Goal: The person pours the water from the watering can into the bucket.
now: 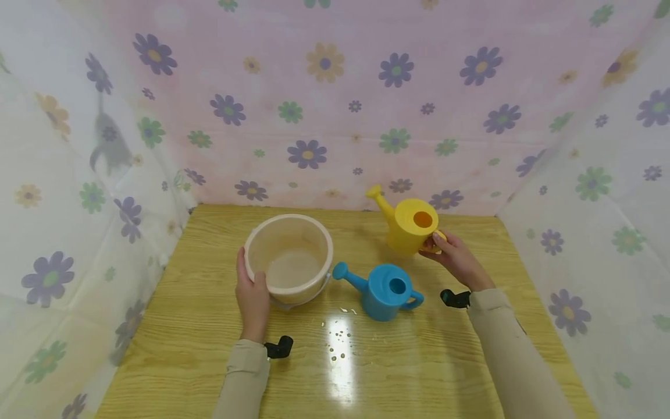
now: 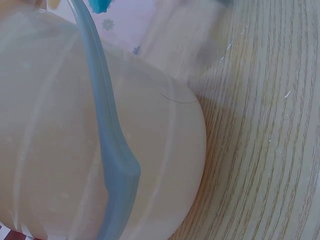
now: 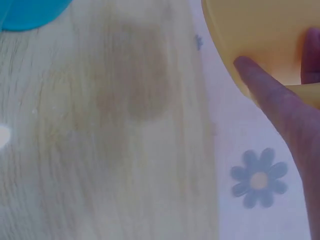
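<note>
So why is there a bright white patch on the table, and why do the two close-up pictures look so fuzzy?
In the head view, the patch is overhead light glaring off the glossy table just in front of the blue watering can. The left wrist view sits so close to the bucket that its wall fills the frame softly. The right wrist view is out of focus, blurring the yellow watering can and fingers.

Occluded and cropped items

Yellow watering can (image 1: pixel 410 226) handle is covered by the right hand (image 1: pixel 455 257); the right wrist view crops and blurs its body. Left wrist view crops the bucket (image 2: pixel 75 150); blue watering can (image 3: pixel 30 12) shows only an edge.
</note>
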